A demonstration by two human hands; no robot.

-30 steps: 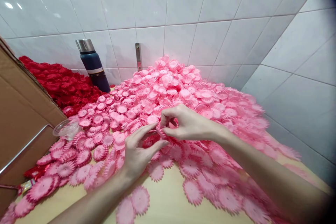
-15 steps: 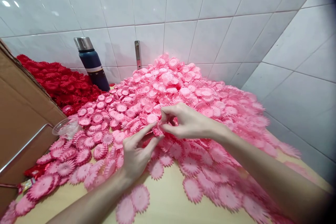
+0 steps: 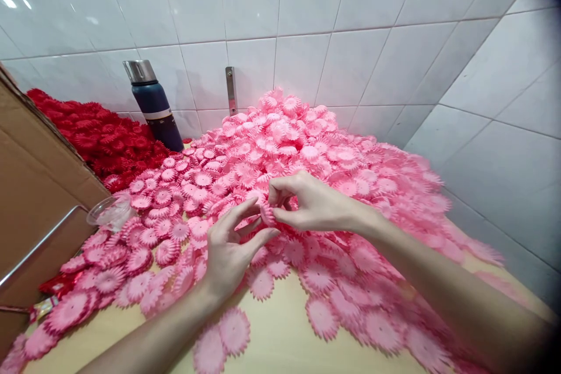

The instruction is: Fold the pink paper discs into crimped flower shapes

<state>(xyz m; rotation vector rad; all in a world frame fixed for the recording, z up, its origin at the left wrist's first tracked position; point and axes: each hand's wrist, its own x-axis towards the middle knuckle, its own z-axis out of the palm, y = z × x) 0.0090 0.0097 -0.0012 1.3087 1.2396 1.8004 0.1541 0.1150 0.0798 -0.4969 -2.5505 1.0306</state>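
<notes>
Near the middle of the view, my right hand [image 3: 302, 201] pinches a small pink scalloped flower piece [image 3: 266, 214] between thumb and fingertips. My left hand [image 3: 232, 245] is close beside it on the left, thumb and fingers parted around the piece; whether a fingertip touches it I cannot tell. Behind and beneath both hands spreads a large heap of pink flower discs [image 3: 280, 128] with toothed edges. Two loose discs [image 3: 234, 331] lie on the pale tabletop [image 3: 272, 339] in front of me.
A dark blue bottle [image 3: 155, 111] with a metal cap stands at the back left, by a red heap of similar pieces [image 3: 96, 134]. A cardboard box [image 3: 39, 187] and a clear plastic cup [image 3: 111, 213] are on the left. Tiled walls [image 3: 307, 0] bound the back and right.
My left thumb and fingers have spread away from the flower piece, which has turned more edge-on in my right hand. The right hand has hardly moved.
</notes>
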